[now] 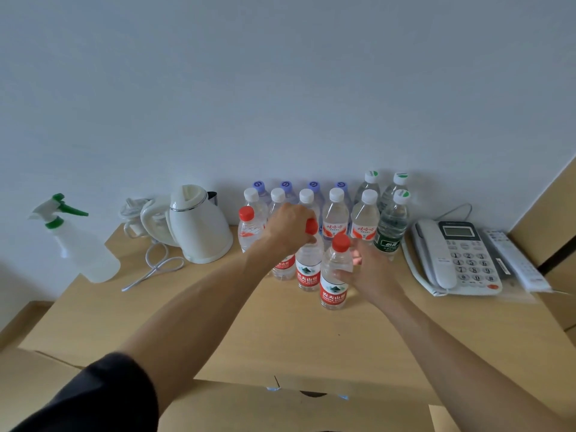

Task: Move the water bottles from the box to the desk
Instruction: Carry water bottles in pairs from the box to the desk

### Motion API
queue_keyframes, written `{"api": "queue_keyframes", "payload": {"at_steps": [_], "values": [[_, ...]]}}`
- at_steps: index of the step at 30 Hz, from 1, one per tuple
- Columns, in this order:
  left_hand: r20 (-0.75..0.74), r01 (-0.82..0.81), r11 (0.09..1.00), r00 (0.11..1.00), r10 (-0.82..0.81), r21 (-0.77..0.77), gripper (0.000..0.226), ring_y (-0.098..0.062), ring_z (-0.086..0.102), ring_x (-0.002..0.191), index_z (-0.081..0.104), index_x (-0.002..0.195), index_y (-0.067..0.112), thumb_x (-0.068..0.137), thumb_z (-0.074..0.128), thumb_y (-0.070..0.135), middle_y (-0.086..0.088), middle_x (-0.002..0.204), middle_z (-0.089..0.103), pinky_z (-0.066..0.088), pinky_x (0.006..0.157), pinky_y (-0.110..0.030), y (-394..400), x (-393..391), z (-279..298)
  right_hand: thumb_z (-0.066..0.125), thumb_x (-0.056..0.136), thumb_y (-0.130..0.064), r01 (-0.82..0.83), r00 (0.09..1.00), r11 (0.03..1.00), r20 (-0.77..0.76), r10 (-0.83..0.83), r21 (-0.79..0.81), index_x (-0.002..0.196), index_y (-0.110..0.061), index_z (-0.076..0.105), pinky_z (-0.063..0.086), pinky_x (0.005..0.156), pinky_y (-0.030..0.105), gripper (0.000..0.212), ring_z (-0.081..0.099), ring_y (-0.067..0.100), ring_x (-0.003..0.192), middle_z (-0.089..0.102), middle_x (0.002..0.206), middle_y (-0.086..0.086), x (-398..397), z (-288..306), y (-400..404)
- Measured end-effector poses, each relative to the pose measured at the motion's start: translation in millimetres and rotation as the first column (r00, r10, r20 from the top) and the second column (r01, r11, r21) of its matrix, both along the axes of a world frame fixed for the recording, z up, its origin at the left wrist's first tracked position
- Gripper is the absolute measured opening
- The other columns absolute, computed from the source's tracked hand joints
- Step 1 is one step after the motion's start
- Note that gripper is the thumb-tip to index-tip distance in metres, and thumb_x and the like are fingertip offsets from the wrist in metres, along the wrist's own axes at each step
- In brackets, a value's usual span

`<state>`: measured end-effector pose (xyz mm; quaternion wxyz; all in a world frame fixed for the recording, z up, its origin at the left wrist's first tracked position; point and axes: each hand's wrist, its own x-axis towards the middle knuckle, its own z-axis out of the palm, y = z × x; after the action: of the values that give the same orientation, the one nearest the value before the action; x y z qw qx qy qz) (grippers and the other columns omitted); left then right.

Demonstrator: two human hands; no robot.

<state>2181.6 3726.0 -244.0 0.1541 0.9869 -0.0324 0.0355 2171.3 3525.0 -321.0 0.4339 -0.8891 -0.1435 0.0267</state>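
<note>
Landmark: the white kettle point(199, 226) on the desk point(280, 332); every bottle stands to its right.
Left hand point(288, 227): closes from above over the red cap of a red-label bottle point(308, 272), arm stretched forward.
Right hand point(363, 269): fingers curl around the side of the nearest bottle point(335, 282), further right of the kettle.
Axis: both held bottles stand upright, base on the desk, in front of the back rows point(335, 210).
Nearer hand: each already holds its own bottle.
Box point(296, 400): at the near edge, below the arms; contents hidden.
Judgement: release comes next.
</note>
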Motion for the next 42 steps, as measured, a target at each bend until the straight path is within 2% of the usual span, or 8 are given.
{"api": "queue_keyframes", "payload": {"at_steps": [8,12,16,19,23,29,36,42], "values": [[-0.018,0.057,0.995,0.998,-0.056,0.077,0.024,-0.025,0.067,0.090,0.072,0.101,0.011,0.084,0.080,0.026,-0.008,0.096,0.070,0.058,0.081,-0.037,-26,79,4,0.086,0.077,-0.025,0.112,0.993,0.994,0.024,-0.112,-0.016,0.127,-0.028,0.059,0.046,0.083,0.032,0.057,0.057,0.010,0.098,0.057,0.099,-0.021,37,-4,-19],[-0.033,0.061,0.993,0.998,-0.058,0.096,0.031,-0.025,0.067,0.091,0.071,0.106,0.008,0.084,0.081,0.028,-0.009,0.098,0.071,0.058,0.081,-0.037,-26,93,-1,0.084,0.078,-0.024,0.158,0.987,0.987,0.032,-0.158,-0.025,0.125,-0.029,0.060,0.039,0.072,0.023,0.053,0.055,0.008,0.091,0.053,0.086,-0.026,47,-10,-22],[-0.056,0.095,0.993,0.994,-0.091,0.076,0.027,-0.026,0.067,0.088,0.071,0.101,0.008,0.083,0.081,0.025,-0.009,0.093,0.070,0.058,0.079,-0.036,-32,102,-4,0.083,0.079,-0.025,0.222,0.975,0.974,-0.001,-0.222,-0.035,0.125,-0.025,0.058,0.035,0.068,0.022,0.051,0.056,0.010,0.095,0.058,0.097,-0.016,63,-11,-27],[-0.077,0.127,0.990,0.990,-0.121,0.069,0.028,-0.024,0.066,0.087,0.070,0.101,0.008,0.083,0.081,0.027,-0.008,0.093,0.070,0.054,0.074,-0.032,-40,104,-13,0.082,0.079,-0.024,0.275,0.961,0.961,-0.032,-0.276,-0.040,0.118,-0.024,0.056,0.034,0.065,0.015,0.047,0.055,0.012,0.094,0.056,0.092,-0.017,67,-18,-32],[-0.079,0.173,0.983,0.982,-0.169,0.052,0.030,-0.025,0.067,0.087,0.070,0.100,0.008,0.082,0.083,0.027,-0.008,0.093,0.069,0.053,0.072,-0.031,-46,109,-17,0.084,0.079,-0.022,0.353,0.933,0.936,-0.066,-0.353,-0.017,0.117,-0.022,0.051,0.039,0.076,0.028,0.050,0.057,0.015,0.098,0.058,0.100,-0.008,68,-23,-34],[-0.070,0.261,0.964,0.964,-0.257,0.050,0.029,-0.025,0.066,0.085,0.069,0.096,0.007,0.082,0.082,0.028,-0.008,0.090,0.069,0.056,0.075,-0.035,-56,119,-12,0.083,0.081,-0.021,0.454,0.889,0.891,-0.057,-0.453,0.001,0.113,-0.016,0.055,0.040,0.079,0.031,0.043,0.059,0.023,0.100,0.061,0.099,0.000,67,-24,-31],[-0.017,0.298,0.954,0.955,-0.298,0.034,0.028,-0.022,0.061,0.077,0.066,0.092,0.008,0.082,0.082,0.028,-0.005,0.084,0.062,0.044,0.065,-0.029,-41,139,7,0.082,0.081,-0.020,0.507,0.861,0.861,0.025,-0.508,0.049,0.107,-0.021,0.052,0.037,0.075,0.029,0.040,0.057,0.022,0.095,0.056,0.090,-0.006,84,-7,-11],[-0.019,0.255,0.964,0.967,-0.255,0.074,0.030,-0.023,0.060,0.080,0.061,0.087,0.010,0.080,0.084,0.030,-0.006,0.085,0.062,0.049,0.070,-0.032,4,144,7,0.080,0.083,-0.018,0.445,0.893,0.894,0.048,-0.447,0.045,0.102,-0.026,0.046,0.031,0.063,0.016,0.041,0.051,0.014,0.086,0.045,0.081,-0.019,95,-3,31]]}}
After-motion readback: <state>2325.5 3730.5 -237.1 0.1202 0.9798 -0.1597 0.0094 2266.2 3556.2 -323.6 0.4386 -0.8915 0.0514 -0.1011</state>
